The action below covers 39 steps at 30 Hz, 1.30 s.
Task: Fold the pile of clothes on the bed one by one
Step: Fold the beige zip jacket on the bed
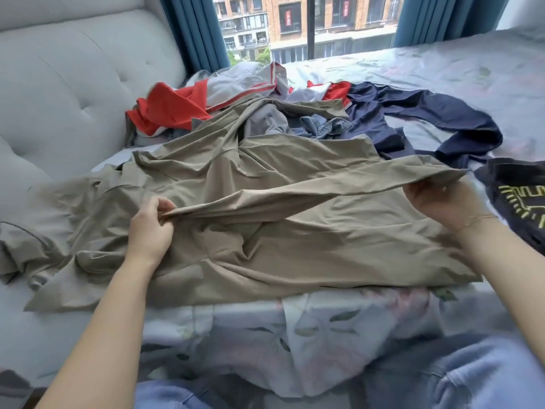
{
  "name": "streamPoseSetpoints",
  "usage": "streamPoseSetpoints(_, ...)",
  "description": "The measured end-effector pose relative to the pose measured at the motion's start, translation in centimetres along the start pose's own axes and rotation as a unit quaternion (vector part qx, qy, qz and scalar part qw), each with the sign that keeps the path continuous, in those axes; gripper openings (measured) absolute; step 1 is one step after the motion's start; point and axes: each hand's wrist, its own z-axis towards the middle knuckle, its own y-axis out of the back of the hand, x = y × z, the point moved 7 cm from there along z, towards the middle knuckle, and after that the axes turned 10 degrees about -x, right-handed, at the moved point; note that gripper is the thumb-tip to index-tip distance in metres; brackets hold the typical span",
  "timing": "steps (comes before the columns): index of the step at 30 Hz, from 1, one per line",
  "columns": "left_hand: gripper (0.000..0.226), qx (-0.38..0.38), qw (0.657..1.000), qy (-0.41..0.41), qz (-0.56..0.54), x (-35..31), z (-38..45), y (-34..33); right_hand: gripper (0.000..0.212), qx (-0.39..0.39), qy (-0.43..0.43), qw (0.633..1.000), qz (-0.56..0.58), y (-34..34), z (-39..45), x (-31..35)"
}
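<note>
We're at a bed [339, 335] with floral sheet, grey tufted headboard [73, 84] on the left, blue curtains [191, 31] and a window [306, 25] behind. Khaki garment [280, 240] lies spread across the near sheet. Left hand [152, 228] pinches a bunched fold of it; right hand [442, 202] grips the same raised strip's far end, stretched between them. Rest of pile [250, 104] sits behind: red-white, denim, navy pieces. Black printed garment [519, 199] at right.
</note>
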Motion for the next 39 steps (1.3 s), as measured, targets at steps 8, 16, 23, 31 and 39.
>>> streamPoseSetpoints(8, 0.055, 0.093, 0.991, -0.05, 0.084, -1.3, -3.1, 0.5, 0.016, -0.146, 0.007, 0.962, -0.23, 4.1, -0.2, 1.4)
streamPoseSetpoints(16, 0.054, 0.133, 0.982, -0.111, 0.075, -0.2, -4.2, 1.5, 0.011, -0.134, 0.062, 0.689, -0.71, 8.0, -3.3, 2.0)
streamPoseSetpoints(23, 0.018, 0.199, 0.942, -0.112, 0.246, -2.8, -5.9, 0.9, 0.046, -0.132, 0.22, 0.523, -0.813, 7.2, -3.7, 4.0)
streamPoseSetpoints(31, 0.057, 0.272, 0.915, -0.029, 0.296, -2.7, -6.3, -5.3, 0.043, -0.113, 0.153, 0.533, -0.824, 8.6, -2.7, 3.4)
streamPoseSetpoints(39, 0.021, 0.296, 0.954, 0.034, 0.047, -2.6, -6.2, -4.7, 0.027, -0.017, 0.21, 0.676, -0.706, 7.5, -1.7, 3.1)
